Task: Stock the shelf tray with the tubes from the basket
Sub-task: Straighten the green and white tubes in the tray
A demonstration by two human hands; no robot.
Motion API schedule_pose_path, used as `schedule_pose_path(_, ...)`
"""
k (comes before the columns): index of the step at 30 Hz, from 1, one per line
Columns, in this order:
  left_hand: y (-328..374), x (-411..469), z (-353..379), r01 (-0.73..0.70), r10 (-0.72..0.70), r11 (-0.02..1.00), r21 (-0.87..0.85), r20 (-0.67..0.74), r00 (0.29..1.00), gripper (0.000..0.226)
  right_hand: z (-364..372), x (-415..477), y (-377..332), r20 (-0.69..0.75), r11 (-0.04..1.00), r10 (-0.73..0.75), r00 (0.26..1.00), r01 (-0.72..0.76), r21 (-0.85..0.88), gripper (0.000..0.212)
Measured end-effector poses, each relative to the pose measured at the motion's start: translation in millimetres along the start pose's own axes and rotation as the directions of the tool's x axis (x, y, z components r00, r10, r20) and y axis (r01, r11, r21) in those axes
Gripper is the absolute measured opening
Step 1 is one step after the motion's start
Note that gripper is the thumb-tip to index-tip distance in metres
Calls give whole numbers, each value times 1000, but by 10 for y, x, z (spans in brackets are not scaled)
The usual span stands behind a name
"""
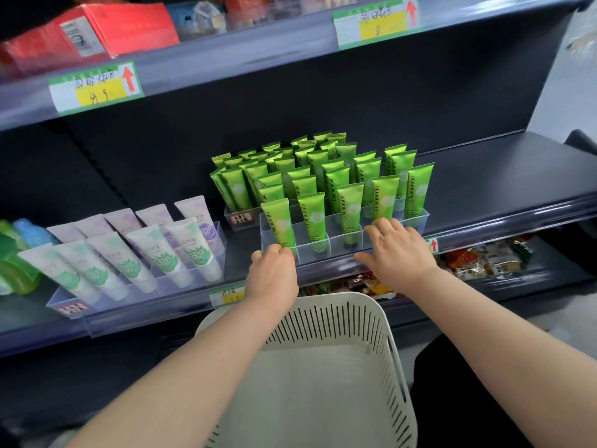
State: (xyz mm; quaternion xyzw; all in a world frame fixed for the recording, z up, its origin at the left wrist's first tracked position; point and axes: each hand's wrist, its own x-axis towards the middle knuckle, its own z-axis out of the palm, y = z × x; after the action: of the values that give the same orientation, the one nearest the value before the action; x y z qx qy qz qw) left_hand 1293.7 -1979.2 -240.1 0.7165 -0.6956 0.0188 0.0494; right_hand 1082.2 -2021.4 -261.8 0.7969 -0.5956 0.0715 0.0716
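A clear plastic shelf tray (pixel 416 218) stands on the dark middle shelf, filled with several upright green tubes (pixel 349 205) marked Chamomile. My left hand (pixel 273 276) grips the tray's front left corner, fingers curled over the rim beside the front-left tube (pixel 277 221). My right hand (pixel 397 250) rests on the tray's front wall towards the right, fingers spread over the rim. Below my arms the white slotted basket (pixel 332 321) shows a bare bottom with no tubes visible in it.
A second clear tray (pixel 216 227) of white and lilac tubes stands to the left on the same shelf. Green and blue bottles (pixel 16 250) sit at far left. Red boxes (pixel 97 30) fill the shelf above. Snack packets (pixel 481 260) lie on the shelf below.
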Motion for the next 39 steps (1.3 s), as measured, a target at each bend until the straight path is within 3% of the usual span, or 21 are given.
schedule_pose_path(9, 306, 63, -18, -1, 1, 1000, -23, 12, 1000, 28, 12, -21, 241, -16, 997, 75, 997, -75, 17, 58)
schedule_pose_path(28, 871, 160, 27, -109, 109, 993, -39, 7, 994, 44, 87, -81, 736, -42, 975, 201, 979, -196, 104, 55)
schedule_pose_path(39, 1283, 246, 41, -151, 151, 988, -31, -9, 989, 37, 143, -72, 1113, -33, 955, 276, 961, -271, 118, 58)
